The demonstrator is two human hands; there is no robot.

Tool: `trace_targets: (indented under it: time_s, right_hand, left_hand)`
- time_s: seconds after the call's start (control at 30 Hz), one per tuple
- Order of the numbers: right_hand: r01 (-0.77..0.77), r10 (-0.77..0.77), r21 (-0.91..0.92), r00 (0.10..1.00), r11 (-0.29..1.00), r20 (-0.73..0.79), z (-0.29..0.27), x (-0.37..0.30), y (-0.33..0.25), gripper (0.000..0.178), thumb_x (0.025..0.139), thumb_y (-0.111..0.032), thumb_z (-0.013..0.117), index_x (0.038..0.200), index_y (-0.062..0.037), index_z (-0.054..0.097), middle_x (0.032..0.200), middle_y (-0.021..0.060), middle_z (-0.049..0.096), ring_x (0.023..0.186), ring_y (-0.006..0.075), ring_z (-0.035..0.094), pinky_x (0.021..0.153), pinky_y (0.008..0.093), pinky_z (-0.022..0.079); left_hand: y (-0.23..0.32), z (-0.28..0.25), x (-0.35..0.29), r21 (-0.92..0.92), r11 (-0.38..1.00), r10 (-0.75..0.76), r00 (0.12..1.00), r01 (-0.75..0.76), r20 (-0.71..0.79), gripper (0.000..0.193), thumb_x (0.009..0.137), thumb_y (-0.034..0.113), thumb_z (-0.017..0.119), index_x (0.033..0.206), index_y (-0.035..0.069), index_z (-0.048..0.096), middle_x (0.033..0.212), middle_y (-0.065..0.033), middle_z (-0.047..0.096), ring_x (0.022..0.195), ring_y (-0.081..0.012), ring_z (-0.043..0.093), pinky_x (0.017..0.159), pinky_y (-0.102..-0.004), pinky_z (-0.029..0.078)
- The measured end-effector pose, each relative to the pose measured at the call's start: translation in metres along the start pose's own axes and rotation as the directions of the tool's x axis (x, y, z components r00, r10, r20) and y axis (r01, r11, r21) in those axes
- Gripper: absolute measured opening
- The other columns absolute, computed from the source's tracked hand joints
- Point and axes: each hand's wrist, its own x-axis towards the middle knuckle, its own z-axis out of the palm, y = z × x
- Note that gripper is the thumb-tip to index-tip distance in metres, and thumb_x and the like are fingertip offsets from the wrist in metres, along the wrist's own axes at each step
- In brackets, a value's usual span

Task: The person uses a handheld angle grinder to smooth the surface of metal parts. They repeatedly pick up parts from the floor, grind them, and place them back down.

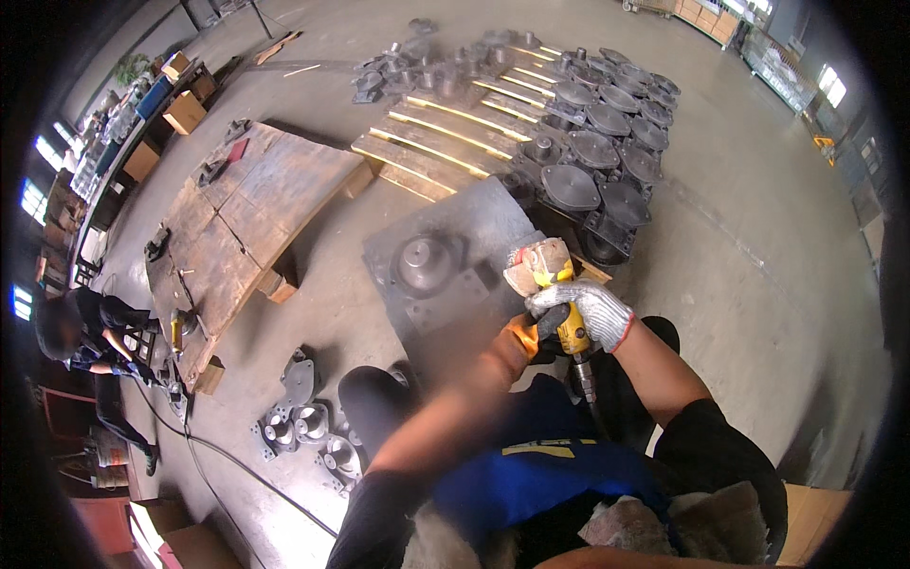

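Observation:
In front of my body, my right hand [590,311], in a white knitted glove with a red edge, is closed around a yellow grinder [572,334]. My left hand [535,338], in an orange and dark glove, closes on the same tool from the left; its fingers are partly hidden. The grinder's head carries a worn whitish and red cover, and a hose or cable runs from its rear end toward my lap. Left of the tool, a grey metal casting [427,264] with a round raised hub sits on a dark metal plate [502,211], apart from both hands.
Rows of dark castings [592,152] stand beyond the plate, beside slatted pallets [445,133]. Several castings [311,422] lie on the floor by my left knee. A wooden-topped table [256,209] is at left, near a crouching person [90,327]. Cables [251,471] cross the floor.

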Motion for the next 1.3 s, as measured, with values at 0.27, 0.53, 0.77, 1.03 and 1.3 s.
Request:
trace_targets:
  time_s: [0.27, 0.53, 0.77, 1.03, 1.3]
  right_hand:
    - [0.028, -0.026, -0.036, 0.998, 0.999, 0.053, 0.032, 0.014, -0.026, 0.019, 0.081, -0.012, 0.074, 0.094, 0.0006, 0.069, 0.079, 0.0047, 0.067, 0.068, 0.0137, 0.064, 0.063, 0.0258, 0.052]
    - [0.007, -0.01, 0.045, 0.998, 0.999, 0.069, 0.031, 0.017, -0.007, 0.018, 0.085, -0.012, 0.068, 0.097, 0.0017, 0.069, 0.079, 0.0044, 0.066, 0.067, 0.0134, 0.063, 0.061, 0.0254, 0.051]
    - [0.005, -0.003, -0.056, 0.999, 0.998, 0.035, 0.022, 0.019, -0.006, 0.02, 0.082, -0.015, 0.072, 0.093, 0.0008, 0.069, 0.082, 0.0053, 0.067, 0.07, 0.0127, 0.063, 0.064, 0.0249, 0.051]
    - [0.088, -0.09, 0.033, 0.993, 0.996, 0.074, 0.006, 0.028, 0.001, 0.039, 0.082, -0.008, 0.073, 0.117, 0.0005, 0.057, 0.091, 0.009, 0.066, 0.076, 0.018, 0.065, 0.069, 0.0295, 0.054]
    - [0.038, -0.036, -0.059, 0.999, 0.998, 0.036, 0.022, 0.016, -0.017, 0.02, 0.085, -0.016, 0.07, 0.096, 0.0009, 0.067, 0.084, 0.0059, 0.065, 0.075, 0.0135, 0.062, 0.07, 0.0249, 0.051]
  left_hand:
    - [-0.035, -0.002, 0.002, 0.086, 0.985, 0.163, 0.966, -0.148, -0.201, 0.033, 0.094, 0.027, 0.062, 0.119, 0.004, 0.062, 0.104, -0.0116, 0.068, 0.089, -0.0247, 0.066, 0.071, -0.0357, 0.056]
    - [-0.019, -0.006, -0.01, -0.052, 0.986, -0.163, 0.971, 0.157, -0.177, 0.039, 0.087, 0.008, 0.057, 0.125, 0.005, 0.06, 0.113, -0.0145, 0.065, 0.099, -0.0282, 0.063, 0.086, -0.0343, 0.051]
    - [-0.004, -0.001, -0.01, -0.227, 0.934, -0.296, 0.954, 0.276, -0.057, 0.049, 0.087, 0.012, 0.058, 0.135, 0.003, 0.051, 0.11, -0.0155, 0.065, 0.096, -0.0272, 0.063, 0.082, -0.0349, 0.052]
    - [-0.052, 0.014, 0.005, 0.001, 0.939, 0.329, 0.899, -0.344, -0.288, 0.044, 0.089, 0.025, 0.066, 0.126, 0.002, 0.057, 0.104, -0.0153, 0.068, 0.088, -0.0242, 0.066, 0.075, -0.0326, 0.053]
    - [-0.057, 0.017, 0.014, 0.036, 0.92, 0.382, 0.872, -0.391, -0.307, 0.046, 0.093, 0.038, 0.067, 0.114, -0.002, 0.064, 0.105, -0.013, 0.07, 0.096, -0.019, 0.065, 0.083, -0.0343, 0.051]
